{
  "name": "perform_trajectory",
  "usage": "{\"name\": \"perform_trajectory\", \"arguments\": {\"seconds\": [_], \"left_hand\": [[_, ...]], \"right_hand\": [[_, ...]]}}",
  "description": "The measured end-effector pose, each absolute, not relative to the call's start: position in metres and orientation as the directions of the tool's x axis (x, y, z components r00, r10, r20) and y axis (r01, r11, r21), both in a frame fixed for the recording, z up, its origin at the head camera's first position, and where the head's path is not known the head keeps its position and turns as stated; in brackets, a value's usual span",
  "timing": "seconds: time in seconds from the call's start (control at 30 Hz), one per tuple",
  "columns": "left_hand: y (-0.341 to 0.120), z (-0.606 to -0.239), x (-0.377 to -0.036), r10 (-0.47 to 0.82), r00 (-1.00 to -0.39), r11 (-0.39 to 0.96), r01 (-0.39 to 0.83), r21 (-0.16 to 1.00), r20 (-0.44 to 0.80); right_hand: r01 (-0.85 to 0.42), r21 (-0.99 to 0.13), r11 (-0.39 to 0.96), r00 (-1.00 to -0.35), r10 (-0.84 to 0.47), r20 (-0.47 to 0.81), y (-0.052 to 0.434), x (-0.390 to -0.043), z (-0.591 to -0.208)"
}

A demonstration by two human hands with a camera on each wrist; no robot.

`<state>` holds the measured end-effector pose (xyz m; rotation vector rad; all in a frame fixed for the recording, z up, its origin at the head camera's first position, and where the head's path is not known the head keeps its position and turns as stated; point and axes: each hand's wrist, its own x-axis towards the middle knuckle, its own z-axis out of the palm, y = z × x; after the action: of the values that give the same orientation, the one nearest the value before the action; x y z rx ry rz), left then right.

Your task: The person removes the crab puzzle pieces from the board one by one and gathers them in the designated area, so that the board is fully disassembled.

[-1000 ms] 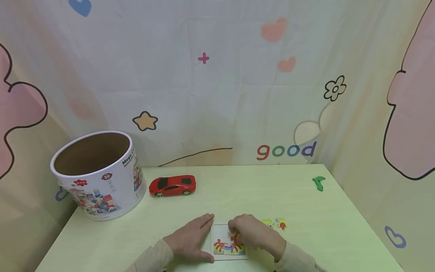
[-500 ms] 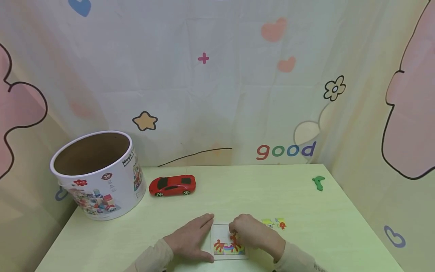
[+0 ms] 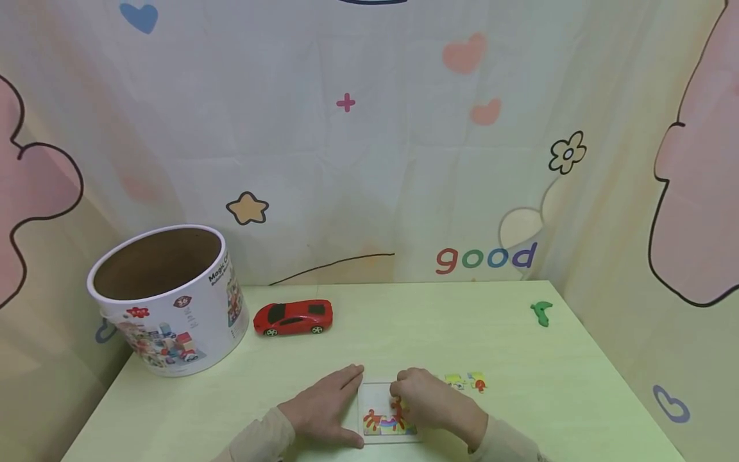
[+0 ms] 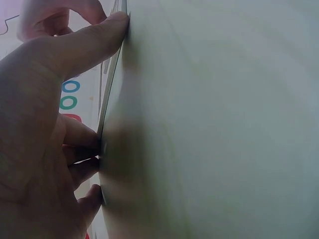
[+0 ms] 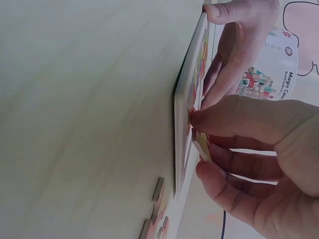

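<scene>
Right hand (image 3: 430,401): thumb and curled fingers pinch a small pale jigsaw piece (image 5: 201,145), held just over the white square puzzle tray (image 3: 372,393) with its partly built colourful picture. Left hand (image 3: 323,407): fingers straight and together, lying flat along the tray's left edge, thumb at its near corner. Both wrists low on the pale green table (image 3: 404,327). Loose pieces (image 3: 466,380) lie just right of the tray.

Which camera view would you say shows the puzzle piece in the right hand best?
The right wrist view: the puzzle piece shows edge-on, pinched by the right hand just above the puzzle tray. In the head view the right hand hides most of it; the left wrist view shows only the tray's edge.
</scene>
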<state>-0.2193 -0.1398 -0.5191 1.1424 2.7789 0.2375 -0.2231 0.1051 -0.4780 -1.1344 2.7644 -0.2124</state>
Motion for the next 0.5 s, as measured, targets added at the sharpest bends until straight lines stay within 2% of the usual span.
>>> {"name": "perform_trajectory", "arguments": {"seconds": [0.2, 0.5], "left_hand": [[-0.1392, -0.5194, -0.2190, 0.693, -0.717, 0.716, 0.670, 0.196, -0.078], [-0.1392, -0.5189, -0.2190, 0.684, -0.723, 0.723, 0.658, 0.208, -0.091]], "right_hand": [[-0.700, -0.136, 0.701, -0.700, -0.711, -0.066, 0.1040, -0.2206, -0.4776], [-0.703, -0.140, 0.698, -0.699, -0.713, -0.046, 0.1069, -0.2227, -0.4800]]}}
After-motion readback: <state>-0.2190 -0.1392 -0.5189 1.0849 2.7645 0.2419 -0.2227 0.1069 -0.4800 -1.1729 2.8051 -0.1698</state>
